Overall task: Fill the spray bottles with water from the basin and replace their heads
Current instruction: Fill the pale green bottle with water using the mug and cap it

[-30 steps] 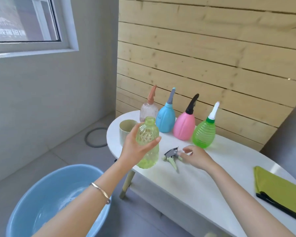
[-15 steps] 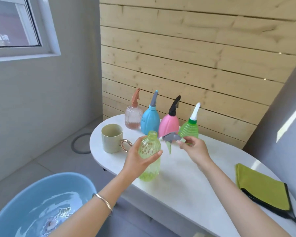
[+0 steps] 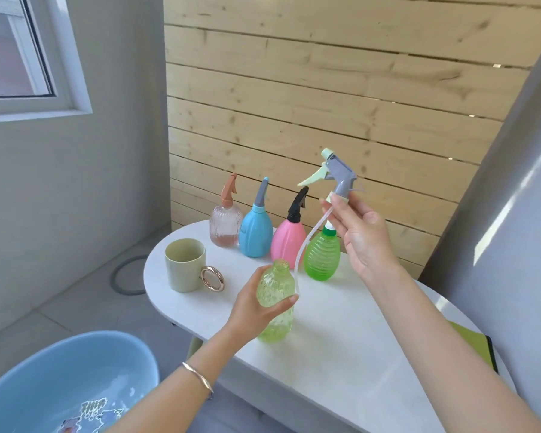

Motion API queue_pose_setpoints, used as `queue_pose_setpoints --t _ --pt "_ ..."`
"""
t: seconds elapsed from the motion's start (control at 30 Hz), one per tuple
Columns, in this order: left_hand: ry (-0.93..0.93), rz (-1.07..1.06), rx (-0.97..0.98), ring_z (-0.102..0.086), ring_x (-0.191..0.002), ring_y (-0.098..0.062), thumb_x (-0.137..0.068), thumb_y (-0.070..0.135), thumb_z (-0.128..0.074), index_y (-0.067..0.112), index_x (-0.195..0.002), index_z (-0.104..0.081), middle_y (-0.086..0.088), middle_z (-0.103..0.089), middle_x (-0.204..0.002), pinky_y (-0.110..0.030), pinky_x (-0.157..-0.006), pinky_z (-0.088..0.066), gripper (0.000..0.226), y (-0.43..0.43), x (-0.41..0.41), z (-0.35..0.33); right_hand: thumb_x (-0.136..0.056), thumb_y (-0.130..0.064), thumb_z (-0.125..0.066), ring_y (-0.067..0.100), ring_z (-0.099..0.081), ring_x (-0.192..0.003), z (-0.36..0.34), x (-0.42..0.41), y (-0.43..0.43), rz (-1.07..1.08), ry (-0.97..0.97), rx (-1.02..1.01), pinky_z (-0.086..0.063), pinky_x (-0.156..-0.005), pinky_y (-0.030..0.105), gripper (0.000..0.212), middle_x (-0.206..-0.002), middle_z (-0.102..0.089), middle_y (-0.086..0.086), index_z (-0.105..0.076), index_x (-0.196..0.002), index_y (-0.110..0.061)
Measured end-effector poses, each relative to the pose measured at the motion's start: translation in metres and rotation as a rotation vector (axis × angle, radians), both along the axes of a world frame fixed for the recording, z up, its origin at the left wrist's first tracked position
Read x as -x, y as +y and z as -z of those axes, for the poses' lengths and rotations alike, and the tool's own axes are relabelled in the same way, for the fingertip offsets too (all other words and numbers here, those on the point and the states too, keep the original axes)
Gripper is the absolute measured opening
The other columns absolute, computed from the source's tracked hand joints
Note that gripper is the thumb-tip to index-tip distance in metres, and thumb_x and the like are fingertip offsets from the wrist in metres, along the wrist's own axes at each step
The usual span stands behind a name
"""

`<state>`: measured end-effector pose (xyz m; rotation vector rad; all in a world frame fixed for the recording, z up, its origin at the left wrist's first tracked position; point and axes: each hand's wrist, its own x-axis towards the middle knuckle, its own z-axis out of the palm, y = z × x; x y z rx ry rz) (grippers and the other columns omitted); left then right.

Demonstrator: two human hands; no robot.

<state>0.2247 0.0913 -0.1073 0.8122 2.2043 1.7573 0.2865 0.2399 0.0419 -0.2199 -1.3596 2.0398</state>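
Yellow-green dimpled bottle (image 3: 275, 303) | left hand (image 3: 256, 304) grips | right hand (image 3: 361, 232) pinches grey spray head (image 3: 336, 176)

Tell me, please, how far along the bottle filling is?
Four bottles at the back wear heads. In hand: left hand holds the open yellow-green bottle; right hand lifts its spray head, tube outside. Left: insert and tighten.

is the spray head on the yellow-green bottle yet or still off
Off. The right hand holds the spray head raised above, while the yellow-green bottle in the left hand has a bare neck.
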Motion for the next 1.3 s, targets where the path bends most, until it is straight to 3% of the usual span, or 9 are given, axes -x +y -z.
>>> queue_pose_setpoints --t 0.3,0.47,0.57,0.77,0.87,0.97,1.17,1.3 --pt "0.01 0.067 0.074 -0.049 -0.101 0.004 -0.078 0.033 -0.078 0.037 -0.112 -0.04 0.028 -0.051 -0.104 0.007 -0.074 -0.03 0.051 -0.004 -0.001 -0.008 -0.087 -0.003 -0.062 0.015 -0.068 -0.087 -0.041 -0.003 -0.009 0.028 0.149 0.026 -0.054 -0.083 0.023 0.012 -0.081 -0.067 -0.006 -0.066 -0.095 -0.012" --pt "0.011 0.065 0.081 -0.053 -0.1 0.005 -0.077 0.036 -0.078 0.039 -0.11 -0.041 0.026 -0.054 -0.104 0.002 -0.076 -0.035 0.051 -0.004 -0.002 -0.01 -0.087 -0.004 -0.062 0.013 -0.068 -0.085 -0.047 -0.004 -0.011 0.025 0.171 0.063 -0.054 -0.084 0.023 0.011 -0.085 -0.064 -0.002 -0.065 -0.094 -0.012" --pt "0.003 0.064 0.073 -0.054 -0.107 -0.006 -0.075 0.04 -0.079 0.036 -0.114 -0.043 0.021 -0.058 -0.107 -0.006 -0.077 -0.036 0.053 -0.003 0.0 -0.008 -0.088 -0.004 -0.062 0.012 -0.068 -0.085 -0.049 -0.003 -0.012 0.028 0.194 0.07 -0.054 -0.085 0.023 0.011 -0.086 -0.064 -0.002 -0.064 -0.097 -0.01" --pt "0.008 0.064 0.087 -0.051 -0.1 0.006 -0.076 0.037 -0.079 0.041 -0.109 -0.04 0.028 -0.053 -0.104 0.004 -0.076 -0.034 0.052 -0.004 -0.001 -0.007 -0.088 -0.003 -0.062 0.014 -0.068 -0.088 -0.039 0.003 -0.016 0.045 0.19 0.089 -0.054 -0.086 0.023 0.012 -0.089 -0.063 -0.001 -0.064 -0.098 -0.01" --pt "0.007 0.064 0.07 -0.054 -0.102 0.005 -0.074 0.041 -0.08 0.037 -0.112 -0.045 0.023 -0.058 -0.106 -0.002 -0.081 -0.038 0.052 -0.003 0.002 -0.005 -0.089 -0.004 -0.061 0.014 -0.068 -0.09 -0.035 0.004 -0.013 0.06 0.196 0.089 -0.053 -0.089 0.024 0.01 -0.09 -0.063 -0.001 -0.064 -0.097 -0.01" --pt "0.012 0.063 0.058 -0.057 -0.108 -0.005 -0.072 0.045 -0.081 0.031 -0.117 -0.049 0.017 -0.063 -0.11 -0.02 -0.092 -0.043 0.057 -0.001 0.006 0.0 -0.089 -0.005 -0.06 0.014 -0.066 -0.092 -0.038 0.002 -0.012 0.07 0.201 0.076 -0.052 -0.093 0.026 0.01 -0.092 -0.061 0.0 -0.063 -0.096 -0.011" --pt "0.022 0.063 0.045 -0.057 -0.107 -0.002 -0.072 0.044 -0.081 0.032 -0.116 -0.049 0.017 -0.063 -0.109 -0.018 -0.089 -0.041 0.056 -0.001 0.004 0.0 -0.088 -0.004 -0.061 0.015 -0.068 -0.089 -0.031 0.003 -0.012 0.073 0.162 0.071 -0.054 -0.087 0.025 0.01 -0.087 -0.064 -0.002 -0.064 -0.097 -0.009" --pt "0.02 0.064 0.042 -0.057 -0.108 -0.003 -0.072 0.044 -0.081 0.033 -0.116 -0.049 0.017 -0.064 -0.109 -0.019 -0.091 -0.042 0.055 -0.001 0.004 0.0 -0.085 -0.004 -0.065 0.015 -0.068 -0.087 -0.018 0.003 -0.01 0.066 0.073 -0.011 -0.054 -0.082 0.022 0.016 -0.095 -0.064 0.002 -0.062 -0.101 -0.007"
